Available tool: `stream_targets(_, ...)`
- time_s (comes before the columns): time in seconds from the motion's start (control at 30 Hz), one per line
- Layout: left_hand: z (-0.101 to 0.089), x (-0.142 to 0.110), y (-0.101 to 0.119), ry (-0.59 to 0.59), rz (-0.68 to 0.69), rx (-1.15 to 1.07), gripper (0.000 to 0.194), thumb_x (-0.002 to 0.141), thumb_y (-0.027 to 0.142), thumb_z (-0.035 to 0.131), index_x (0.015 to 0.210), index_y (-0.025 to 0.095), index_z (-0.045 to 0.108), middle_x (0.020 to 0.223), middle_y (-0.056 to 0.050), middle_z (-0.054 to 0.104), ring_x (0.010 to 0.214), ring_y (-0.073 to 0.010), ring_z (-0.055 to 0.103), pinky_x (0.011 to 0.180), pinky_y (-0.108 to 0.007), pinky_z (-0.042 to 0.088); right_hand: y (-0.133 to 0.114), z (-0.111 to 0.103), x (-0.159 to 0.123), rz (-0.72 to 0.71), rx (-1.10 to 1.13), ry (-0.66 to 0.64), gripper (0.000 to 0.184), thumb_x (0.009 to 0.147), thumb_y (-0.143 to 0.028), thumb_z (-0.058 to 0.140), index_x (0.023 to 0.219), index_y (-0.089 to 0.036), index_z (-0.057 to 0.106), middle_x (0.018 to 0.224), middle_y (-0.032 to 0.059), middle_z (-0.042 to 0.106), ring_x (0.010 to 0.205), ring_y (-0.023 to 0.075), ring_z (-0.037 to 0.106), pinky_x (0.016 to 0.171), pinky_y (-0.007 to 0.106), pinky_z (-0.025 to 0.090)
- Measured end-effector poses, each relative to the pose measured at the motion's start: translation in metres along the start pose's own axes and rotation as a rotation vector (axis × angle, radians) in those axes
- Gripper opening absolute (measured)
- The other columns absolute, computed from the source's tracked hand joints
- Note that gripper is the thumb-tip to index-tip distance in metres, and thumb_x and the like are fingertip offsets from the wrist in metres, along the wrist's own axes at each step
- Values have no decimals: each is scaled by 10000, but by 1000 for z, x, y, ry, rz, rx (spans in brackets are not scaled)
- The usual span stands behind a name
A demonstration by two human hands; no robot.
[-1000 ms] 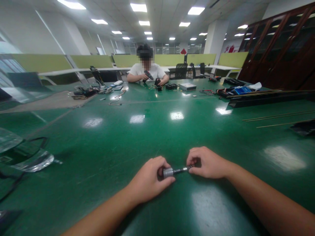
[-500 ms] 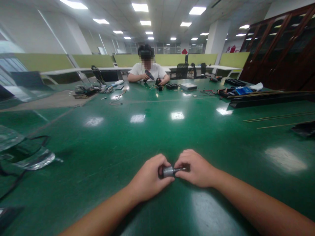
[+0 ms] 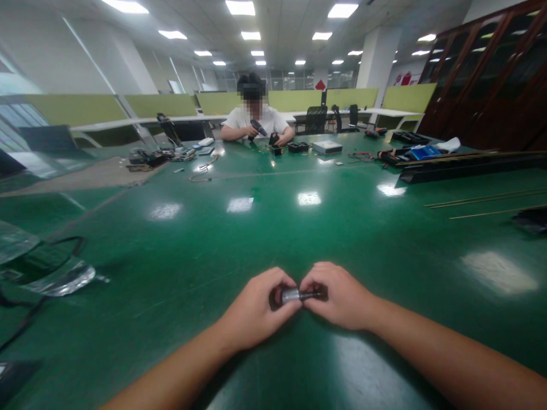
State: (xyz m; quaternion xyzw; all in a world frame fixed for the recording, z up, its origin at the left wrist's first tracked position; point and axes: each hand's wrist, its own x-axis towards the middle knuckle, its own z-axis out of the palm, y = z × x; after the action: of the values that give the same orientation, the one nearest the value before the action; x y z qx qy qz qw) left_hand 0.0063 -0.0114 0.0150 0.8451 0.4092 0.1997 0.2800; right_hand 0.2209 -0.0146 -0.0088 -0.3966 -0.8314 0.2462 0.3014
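Observation:
My left hand (image 3: 260,307) is closed around a silver metal cylinder (image 3: 290,295), gripping it between thumb and fingers. A thin dark shaft with a small coil spring (image 3: 314,295) around it juts from the cylinder's right end. My right hand (image 3: 339,296) pinches the spring close to the cylinder, thumb below and fingers above. The fingertips of both hands nearly meet there. Fingers hide part of the spring and the cylinder's left end. Both hands are low over the green tabletop (image 3: 273,239).
A clear plastic container (image 3: 60,279) with a black strap stands at left. Across the table a person (image 3: 256,119) holds a power drill (image 3: 258,127). Electronic parts (image 3: 149,156) lie at far left; thin brass rods (image 3: 482,199) and a black channel (image 3: 470,165) lie at right.
My right hand has moved left along the shaft with the spring, from the shaft's tip up to the cylinder. Over the last half second it has stayed there; my left hand keeps its hold.

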Motion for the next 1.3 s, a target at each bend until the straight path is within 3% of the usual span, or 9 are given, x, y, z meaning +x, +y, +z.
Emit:
stream_targets(0.2, 1, 1, 2, -9, -30, 50, 181, 765, 232, 716, 917, 181, 634, 842, -16, 618, 784, -179, 569, 697, -277, 410, 1, 0, 0, -15, -9, -2, 103, 762, -157, 718, 855, -190, 689, 791, 15, 667, 793, 168, 570, 771, 311, 413)
stream_targets(1.3, 1, 0, 1, -18, -39, 60, 183, 763, 248, 721, 888, 193, 600, 832, -7, 605, 771, -181, 553, 689, -279, 397, 2, -8, 2, -23, -3, -56, 56, 773, -177, 709, 823, -184, 686, 767, 21, 660, 757, 169, 577, 742, 307, 425)
